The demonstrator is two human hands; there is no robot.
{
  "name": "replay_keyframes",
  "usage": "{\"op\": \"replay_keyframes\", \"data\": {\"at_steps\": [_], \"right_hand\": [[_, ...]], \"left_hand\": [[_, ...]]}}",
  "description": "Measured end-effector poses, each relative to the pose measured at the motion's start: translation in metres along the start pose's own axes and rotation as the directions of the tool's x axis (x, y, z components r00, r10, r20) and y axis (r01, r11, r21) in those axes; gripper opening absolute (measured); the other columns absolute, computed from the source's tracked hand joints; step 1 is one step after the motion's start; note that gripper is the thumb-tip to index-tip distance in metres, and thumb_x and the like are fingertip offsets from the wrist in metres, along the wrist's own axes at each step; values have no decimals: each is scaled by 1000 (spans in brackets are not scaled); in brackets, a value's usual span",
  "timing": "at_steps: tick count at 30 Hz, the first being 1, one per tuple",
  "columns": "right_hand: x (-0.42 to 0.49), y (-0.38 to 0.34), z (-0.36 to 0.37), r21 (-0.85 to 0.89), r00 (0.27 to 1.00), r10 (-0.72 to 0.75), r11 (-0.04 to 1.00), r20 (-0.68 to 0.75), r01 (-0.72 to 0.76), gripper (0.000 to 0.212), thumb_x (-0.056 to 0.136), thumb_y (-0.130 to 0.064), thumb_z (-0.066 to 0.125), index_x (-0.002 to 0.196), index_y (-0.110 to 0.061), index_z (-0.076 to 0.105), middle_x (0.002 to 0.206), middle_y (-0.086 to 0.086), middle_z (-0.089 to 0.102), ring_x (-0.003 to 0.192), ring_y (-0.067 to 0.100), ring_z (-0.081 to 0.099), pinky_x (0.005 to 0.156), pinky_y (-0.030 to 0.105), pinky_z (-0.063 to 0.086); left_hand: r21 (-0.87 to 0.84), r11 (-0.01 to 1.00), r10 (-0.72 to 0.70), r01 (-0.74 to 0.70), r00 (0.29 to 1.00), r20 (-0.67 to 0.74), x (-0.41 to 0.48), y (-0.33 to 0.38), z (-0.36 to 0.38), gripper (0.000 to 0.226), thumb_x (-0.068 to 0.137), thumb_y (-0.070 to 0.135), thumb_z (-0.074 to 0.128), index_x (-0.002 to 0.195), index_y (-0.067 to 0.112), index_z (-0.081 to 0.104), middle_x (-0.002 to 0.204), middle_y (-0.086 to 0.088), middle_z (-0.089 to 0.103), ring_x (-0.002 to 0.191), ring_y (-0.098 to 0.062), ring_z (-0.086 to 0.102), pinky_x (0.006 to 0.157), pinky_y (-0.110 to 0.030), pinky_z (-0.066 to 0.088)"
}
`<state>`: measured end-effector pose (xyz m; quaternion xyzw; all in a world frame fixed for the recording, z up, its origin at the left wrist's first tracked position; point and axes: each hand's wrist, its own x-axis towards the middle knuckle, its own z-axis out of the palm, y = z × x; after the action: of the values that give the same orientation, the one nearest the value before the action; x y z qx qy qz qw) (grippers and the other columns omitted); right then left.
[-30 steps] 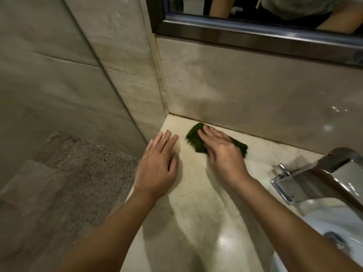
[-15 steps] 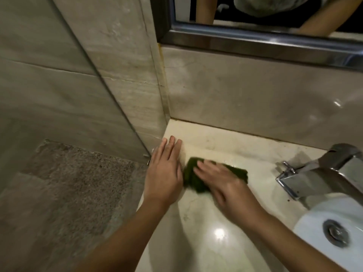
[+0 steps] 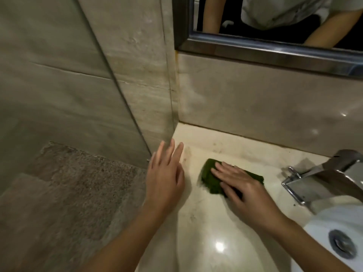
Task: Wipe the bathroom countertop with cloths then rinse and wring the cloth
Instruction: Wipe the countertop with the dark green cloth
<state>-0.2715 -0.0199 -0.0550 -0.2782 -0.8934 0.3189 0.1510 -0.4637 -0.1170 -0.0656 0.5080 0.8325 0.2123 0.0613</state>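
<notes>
A dark green cloth [image 3: 211,178] lies flat on the pale marble countertop [image 3: 208,228], a short way out from the back wall. My right hand [image 3: 238,185] presses on the cloth with straight fingers and covers its middle. My left hand [image 3: 165,173] lies flat on the countertop's left edge, fingers straight, a hand's width left of the cloth and apart from it.
A chrome faucet [image 3: 322,179] juts out at the right over a white basin [image 3: 334,246] with a metal drain [image 3: 342,243]. A mirror [image 3: 275,22] hangs above the backsplash. The side wall [image 3: 137,75] meets the counter at the left; the speckled floor [image 3: 68,193] lies below.
My right hand has dragged the cloth from the back corner toward me, then to the right, away from my left hand. My left hand has stayed by the counter's left edge.
</notes>
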Motion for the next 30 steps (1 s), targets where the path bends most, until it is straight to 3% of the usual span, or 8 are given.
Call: {"op": "replay_keyframes", "data": {"at_steps": [2, 4, 10, 15, 19, 22, 25, 30], "right_hand": [[5, 0, -2, 18, 1000, 16, 1000, -24, -16, 44, 90, -14, 59, 131, -29, 52, 139, -14, 45, 133, -3, 34, 113, 23, 23], [20, -5, 6, -39, 999, 7, 999, -41, -9, 42, 91, -17, 58, 132, -26, 52, 139, -12, 44, 133, 1, 35, 113, 20, 20], [91, -18, 34, -137, 995, 1, 991, -98, -15, 39, 95, -17, 52, 134, -17, 51, 142, -1, 44, 134, 10, 36, 112, 22, 16], [44, -12, 19, -111, 987, -112, 986, 112, 124, 44, 92, -15, 57, 134, -25, 49, 141, -9, 43, 133, 4, 33, 114, 26, 22], [105, -11, 27, -87, 997, 5, 996, -79, -12, 40, 92, -10, 55, 131, -18, 53, 139, -2, 47, 132, 11, 38, 112, 23, 19], [116, -36, 52, -76, 999, -40, 996, -10, 39, 40, 92, -7, 54, 131, -15, 52, 140, 2, 47, 133, 16, 39, 111, 23, 15], [69, -23, 38, -86, 990, -122, 988, 70, 128, 43, 91, -8, 57, 132, -20, 51, 139, -3, 48, 132, 9, 38, 113, 28, 21], [117, -8, 32, -54, 995, 15, 998, -102, -21, 39, 91, -6, 55, 129, -16, 56, 137, -1, 51, 131, 14, 42, 112, 27, 25]], "left_hand": [[50, 998, -34, 31, 998, 57, -17, -9, -5, 55, 95, 42, 18, 149, 30, 16, 157, 1, 17, 144, -17, 7, 114, -36, 13], [-28, 990, -133, 139, 980, 146, -27, -11, -6, 54, 98, 46, 20, 149, 36, 4, 159, 2, 8, 145, -16, 7, 112, -34, 21], [-45, 990, -129, 132, 989, 75, -26, -9, -2, 57, 98, 39, 31, 150, 30, 9, 157, 0, 18, 143, -14, 15, 112, -31, 23], [-81, 987, -134, 142, 986, 104, -24, -8, -4, 60, 95, 44, 25, 150, 29, 5, 157, 0, 16, 143, -12, 13, 115, -32, 21], [-71, 987, -135, 142, 986, 94, -24, -7, -4, 63, 93, 45, 25, 150, 27, 6, 157, 0, 18, 143, -12, 14, 114, -29, 18], [-77, 982, -161, 170, 981, 109, -24, -6, -5, 61, 97, 44, 28, 150, 24, 7, 157, 2, 17, 143, -10, 12, 114, -26, 13], [-78, 980, -175, 184, 978, 114, -23, -6, -7, 63, 97, 46, 27, 150, 22, 2, 157, 3, 14, 143, -10, 10, 117, -30, 15], [-105, 975, -187, 197, 977, 102, -25, -4, -7, 66, 96, 45, 32, 150, 23, 1, 156, 4, 17, 142, -9, 13, 114, -28, 18]]}}
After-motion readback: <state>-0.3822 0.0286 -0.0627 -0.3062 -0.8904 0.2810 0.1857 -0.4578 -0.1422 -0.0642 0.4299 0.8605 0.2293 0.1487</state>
